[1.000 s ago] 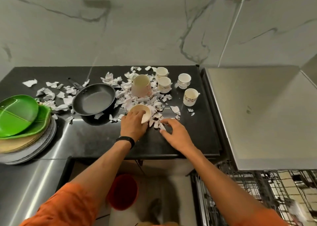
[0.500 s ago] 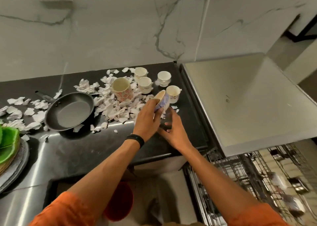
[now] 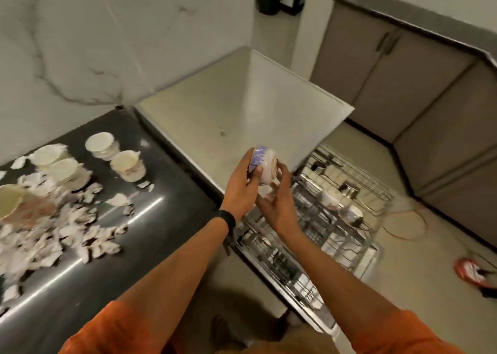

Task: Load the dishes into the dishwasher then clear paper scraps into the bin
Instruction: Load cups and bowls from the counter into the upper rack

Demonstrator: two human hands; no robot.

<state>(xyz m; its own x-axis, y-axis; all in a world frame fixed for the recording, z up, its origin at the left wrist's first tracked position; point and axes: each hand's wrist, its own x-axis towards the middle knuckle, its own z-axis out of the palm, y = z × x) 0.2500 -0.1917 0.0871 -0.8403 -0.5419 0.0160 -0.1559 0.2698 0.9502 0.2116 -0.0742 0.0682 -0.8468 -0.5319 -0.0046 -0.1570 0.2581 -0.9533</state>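
A small bowl [image 3: 262, 165] with a purple pattern is tipped on its side in the air above the edge of the pulled-out dishwasher rack [image 3: 372, 256]. My left hand [image 3: 238, 192] grips it from the left, thumb across its side. From below and right my right hand [image 3: 278, 205] cradles it, thumb against the rim. Cups and small dishes sit in the rack. On the black counter [image 3: 166, 208] stand three white cups [image 3: 127, 164] and a larger mug [image 3: 13, 200] among several torn paper scraps [image 3: 53, 235].
The dishwasher's flat grey top [image 3: 215, 111] lies behind my hands. Brown cabinets [image 3: 403, 79] line the far right wall. A red object [image 3: 470, 271] and a cord lie on the floor right of the rack. A marble wall backs the counter.
My left hand lifted the bowl off the counter and carried it right, over the rack. My right hand left the scraps and joined it on the bowl. The view swung right.
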